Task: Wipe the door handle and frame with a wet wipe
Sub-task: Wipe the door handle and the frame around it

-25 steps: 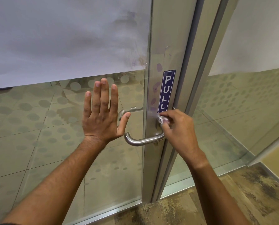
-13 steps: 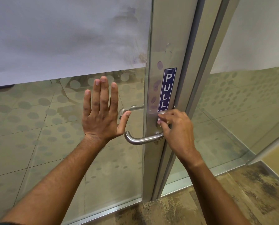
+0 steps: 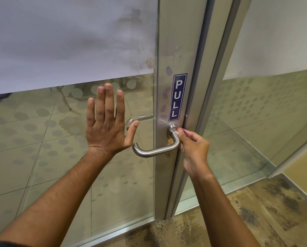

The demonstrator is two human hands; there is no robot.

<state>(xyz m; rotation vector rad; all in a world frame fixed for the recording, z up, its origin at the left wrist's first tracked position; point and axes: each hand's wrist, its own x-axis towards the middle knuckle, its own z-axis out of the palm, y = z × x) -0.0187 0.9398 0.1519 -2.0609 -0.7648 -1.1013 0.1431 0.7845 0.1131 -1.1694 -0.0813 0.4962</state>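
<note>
Pinching a barely visible wipe (image 3: 176,133) beside the handle (image 3: 156,150), the right hand (image 3: 193,148) may drop it; left hand (image 3: 107,125) flat, fingers straight, on glass (image 3: 42,157).

blue "PULL" sticker (image 3: 177,98), door frame (image 3: 183,41)

The door handle (image 3: 156,150) and frame (image 3: 181,50) are brushed silver; the PULL sticker (image 3: 177,98) is dark blue with white letters. Pale frosted dots pattern the glass (image 3: 42,131), and the floor (image 3: 256,220) is mottled tan and black.

Left hand (image 3: 107,125) spread flat, fingers straight up; right hand (image 3: 193,148) curled in a pinching grip.
</note>
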